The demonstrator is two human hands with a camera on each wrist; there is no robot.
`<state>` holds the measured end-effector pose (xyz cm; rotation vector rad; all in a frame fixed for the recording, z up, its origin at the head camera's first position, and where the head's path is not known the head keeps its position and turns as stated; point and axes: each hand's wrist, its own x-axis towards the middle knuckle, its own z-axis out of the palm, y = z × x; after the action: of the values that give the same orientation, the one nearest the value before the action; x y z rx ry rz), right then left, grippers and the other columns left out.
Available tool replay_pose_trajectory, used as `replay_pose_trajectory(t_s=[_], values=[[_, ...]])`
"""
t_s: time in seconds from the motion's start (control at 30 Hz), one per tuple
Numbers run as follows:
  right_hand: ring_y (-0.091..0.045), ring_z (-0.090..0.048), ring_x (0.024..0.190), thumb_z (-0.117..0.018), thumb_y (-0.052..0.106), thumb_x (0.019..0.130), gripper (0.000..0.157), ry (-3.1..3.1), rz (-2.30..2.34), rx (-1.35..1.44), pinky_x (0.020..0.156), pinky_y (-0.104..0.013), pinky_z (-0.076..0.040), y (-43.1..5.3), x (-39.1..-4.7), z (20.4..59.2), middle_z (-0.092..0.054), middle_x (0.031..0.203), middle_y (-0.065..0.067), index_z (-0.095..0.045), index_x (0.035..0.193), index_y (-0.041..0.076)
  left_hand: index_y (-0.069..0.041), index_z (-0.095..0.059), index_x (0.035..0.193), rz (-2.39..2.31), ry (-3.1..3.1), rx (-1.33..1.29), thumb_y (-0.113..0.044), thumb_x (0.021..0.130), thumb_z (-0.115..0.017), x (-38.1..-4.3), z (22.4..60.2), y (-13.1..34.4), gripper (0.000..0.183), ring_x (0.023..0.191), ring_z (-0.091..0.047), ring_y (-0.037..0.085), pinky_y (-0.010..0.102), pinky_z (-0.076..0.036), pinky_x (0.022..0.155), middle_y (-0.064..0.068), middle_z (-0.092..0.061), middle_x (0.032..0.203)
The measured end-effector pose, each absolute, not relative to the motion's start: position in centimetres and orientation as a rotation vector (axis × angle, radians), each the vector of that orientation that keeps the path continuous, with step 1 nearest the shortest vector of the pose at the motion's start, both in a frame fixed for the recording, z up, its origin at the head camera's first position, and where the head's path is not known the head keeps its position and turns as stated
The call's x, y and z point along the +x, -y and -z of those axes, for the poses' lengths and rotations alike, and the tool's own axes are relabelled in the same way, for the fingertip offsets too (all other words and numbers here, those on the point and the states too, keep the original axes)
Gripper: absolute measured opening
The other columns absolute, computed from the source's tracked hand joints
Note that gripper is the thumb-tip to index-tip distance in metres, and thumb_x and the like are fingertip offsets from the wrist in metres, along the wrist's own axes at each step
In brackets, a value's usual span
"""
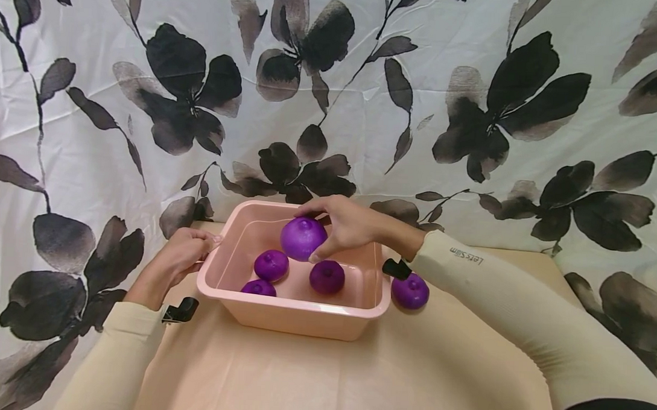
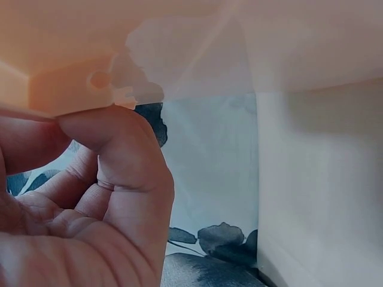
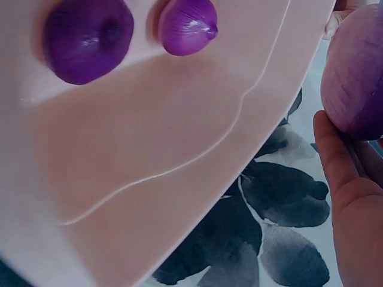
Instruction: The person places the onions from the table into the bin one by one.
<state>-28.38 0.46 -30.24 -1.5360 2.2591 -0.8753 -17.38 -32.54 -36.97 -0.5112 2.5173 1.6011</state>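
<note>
My right hand (image 1: pixel 349 224) grips a red onion (image 1: pixel 303 238) between thumb and fingers, above the inside of a pink plastic tub (image 1: pixel 297 326). Large at the right edge of the right wrist view is that same onion (image 3: pixel 359 78), fingers (image 3: pixel 335 155) against its side. At the tub's left end, my left hand (image 1: pixel 182 252) pinches the rim. The left wrist view has its thumb and curled forefinger (image 2: pixel 128 137) at the tub's lip (image 2: pixel 72 86). Inside lie three more red onions: one at the right (image 1: pixel 327 277), one at the left (image 1: pixel 271 266), one partly hidden by the front wall (image 1: pixel 259 287).
Outside the tub, by its right end, another red onion (image 1: pixel 410 291) sits on the beige table cover (image 1: pixel 312 373), just below the right wrist's black camera mount (image 1: pixel 397 269). A white cloth with dark flowers (image 1: pixel 364 110) hangs close behind the tub.
</note>
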Motion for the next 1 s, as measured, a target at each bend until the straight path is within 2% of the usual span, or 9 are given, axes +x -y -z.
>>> replay_pose_trajectory(t_s=[0.37, 0.67, 1.0], values=[[-0.026, -0.067, 0.125, -0.097, 0.023, 0.067, 0.09, -2.275, 0.82, -1.487, 0.104, -0.032, -0.056, 2.9, -29.5, 30.9, -0.066, 0.14, -0.012, -0.057, 0.144, 0.004, 0.011, -0.059, 0.13, -1.615, -2.519, -0.518, -0.018, 0.106, -0.05, -17.4, 37.0, 32.4, 0.039, 0.082, -0.06, 0.01, 0.024, -0.058, 0.07, 0.003, -0.057, 0.096], [-0.026, -0.069, 0.119, -0.098, 0.017, 0.064, 0.08, -2.16, 0.824, -1.466, 0.096, -0.029, -0.059, 4.1, -31.0, 32.6, -0.07, 0.129, -0.005, -0.065, 0.137, 0.009, 0.01, -0.059, 0.132, -1.587, -2.528, -0.534, -0.019, 0.107, -0.052, -17.5, 36.9, 32.4, 0.039, 0.082, -0.06, 0.011, 0.024, -0.059, 0.069, 0.005, -0.058, 0.098], [-0.025, -0.066, 0.122, -0.1, 0.01, 0.061, 0.081, -2.015, 0.674, -1.442, 0.103, -0.03, -0.055, 4.6, -31.9, 34.7, -0.07, 0.131, -0.006, -0.066, 0.134, 0.009, 0.01, -0.059, 0.13, -1.608, -2.507, -0.53, -0.015, 0.106, -0.048, -17.6, 36.9, 32.5, 0.037, 0.081, -0.059, 0.009, 0.025, -0.058, 0.069, 0.001, -0.057, 0.093]])
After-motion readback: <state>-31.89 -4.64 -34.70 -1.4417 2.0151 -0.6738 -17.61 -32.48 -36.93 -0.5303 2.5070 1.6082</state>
